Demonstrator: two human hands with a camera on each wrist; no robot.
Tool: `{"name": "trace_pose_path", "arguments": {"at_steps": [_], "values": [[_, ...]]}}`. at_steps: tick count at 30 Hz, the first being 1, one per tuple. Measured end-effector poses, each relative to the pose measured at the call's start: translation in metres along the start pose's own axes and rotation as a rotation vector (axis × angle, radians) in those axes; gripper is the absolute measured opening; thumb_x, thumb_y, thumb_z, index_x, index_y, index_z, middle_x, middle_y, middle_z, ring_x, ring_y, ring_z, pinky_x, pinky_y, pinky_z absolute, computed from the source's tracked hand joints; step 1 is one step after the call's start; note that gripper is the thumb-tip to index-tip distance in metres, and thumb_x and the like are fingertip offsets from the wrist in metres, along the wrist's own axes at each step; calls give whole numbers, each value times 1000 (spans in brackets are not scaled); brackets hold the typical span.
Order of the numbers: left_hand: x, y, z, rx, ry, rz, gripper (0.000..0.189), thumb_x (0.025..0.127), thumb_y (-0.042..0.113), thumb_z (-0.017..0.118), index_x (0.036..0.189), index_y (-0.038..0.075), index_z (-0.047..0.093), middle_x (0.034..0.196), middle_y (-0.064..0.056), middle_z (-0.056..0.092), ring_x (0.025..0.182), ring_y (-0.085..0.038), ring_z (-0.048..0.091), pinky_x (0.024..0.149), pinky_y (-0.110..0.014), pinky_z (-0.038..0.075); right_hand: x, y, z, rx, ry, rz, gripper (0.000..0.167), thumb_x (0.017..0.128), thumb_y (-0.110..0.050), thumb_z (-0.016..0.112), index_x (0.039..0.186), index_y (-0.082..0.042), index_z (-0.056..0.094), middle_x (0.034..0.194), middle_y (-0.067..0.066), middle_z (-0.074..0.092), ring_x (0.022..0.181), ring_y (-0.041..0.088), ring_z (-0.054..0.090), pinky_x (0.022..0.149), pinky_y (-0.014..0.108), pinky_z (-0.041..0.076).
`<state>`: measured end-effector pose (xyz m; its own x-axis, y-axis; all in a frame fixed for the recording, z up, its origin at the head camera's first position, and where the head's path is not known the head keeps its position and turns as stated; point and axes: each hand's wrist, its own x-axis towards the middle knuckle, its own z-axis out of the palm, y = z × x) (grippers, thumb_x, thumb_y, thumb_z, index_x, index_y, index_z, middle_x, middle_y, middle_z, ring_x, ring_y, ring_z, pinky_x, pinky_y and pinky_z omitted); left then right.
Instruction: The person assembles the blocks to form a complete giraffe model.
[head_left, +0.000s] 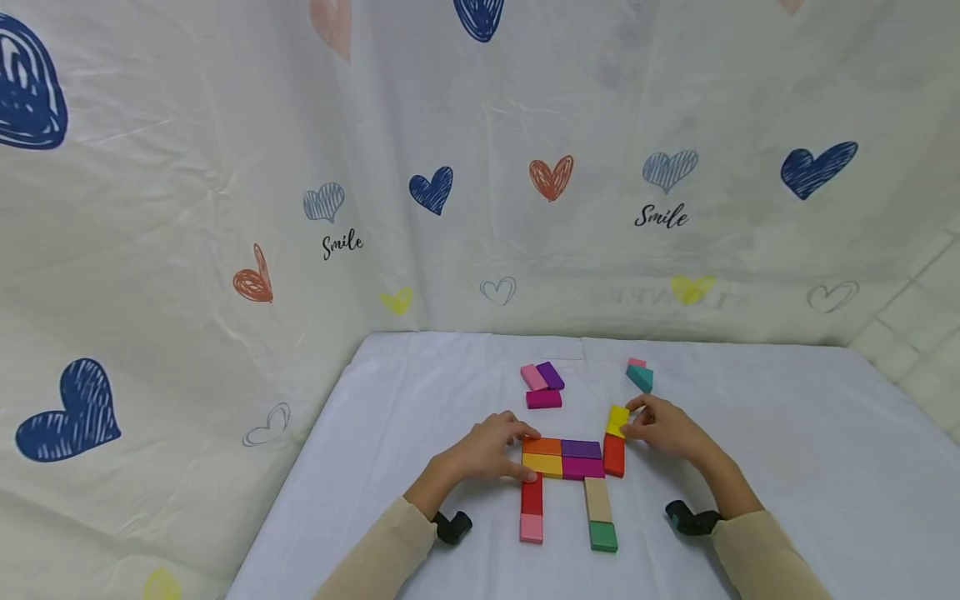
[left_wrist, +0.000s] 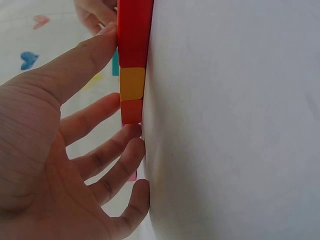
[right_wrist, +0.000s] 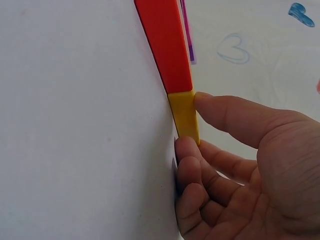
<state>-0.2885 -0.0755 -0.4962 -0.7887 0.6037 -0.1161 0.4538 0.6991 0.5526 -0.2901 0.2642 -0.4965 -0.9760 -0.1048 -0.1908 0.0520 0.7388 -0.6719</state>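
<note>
One yellow block (head_left: 617, 422), at twelve o'clock from a red block (head_left: 613, 457), is pinched by the right hand (head_left: 663, 427); the left hand (head_left: 487, 447), loosely spread, touches an orange block (head_left: 543, 447).

The left arm (head_left: 386, 548) is slanting up from the bottom, left of centre, the left hand (head_left: 489, 450) holding thumb and fingers apart; the right arm (head_left: 765, 554) is slanting in from lower right, the right hand (head_left: 667, 427) resting with bent fingers.
</note>
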Motion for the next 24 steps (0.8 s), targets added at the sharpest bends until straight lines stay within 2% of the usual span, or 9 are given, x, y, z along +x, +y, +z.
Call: {"name": "trace_pose_path", "arguments": {"at_steps": [9,15,21,24], "values": [[1,-1,1,-7,-2,-5,60,81,46,84,136,33,64,127,7,58,121,-9,50,94,-34,51,-1,1,-4,4,-7,-3,54,94,-31,73,133,1,52,96,9,61,85,21,56,71,31,49],[1,0,1,-4,-2,-5,60,81,47,84,136,34,64,127,7,58,121,-10,50,96,-35,51,-3,-1,-6,29,31,-54,54,96,-30,71,136,0,51,98,9,60,84,21,57,69,29,51],[1,-1,1,-5,-2,-7,60,81,47,84,136,34,64,126,7,58,121,-9,49,95,-35,50,-2,-23,0,60,120,-179,46,97,-25,71,134,-3,56,102,10,63,96,24,59,72,27,54],[1,-2,1,-3,0,-8,60,81,47,84,136,35,63,126,8,58,120,-9,49,95,-34,51,1,-38,6,75,136,-247,42,97,-21,70,134,-4,58,107,11,66,100,25,61,76,27,55]]}}
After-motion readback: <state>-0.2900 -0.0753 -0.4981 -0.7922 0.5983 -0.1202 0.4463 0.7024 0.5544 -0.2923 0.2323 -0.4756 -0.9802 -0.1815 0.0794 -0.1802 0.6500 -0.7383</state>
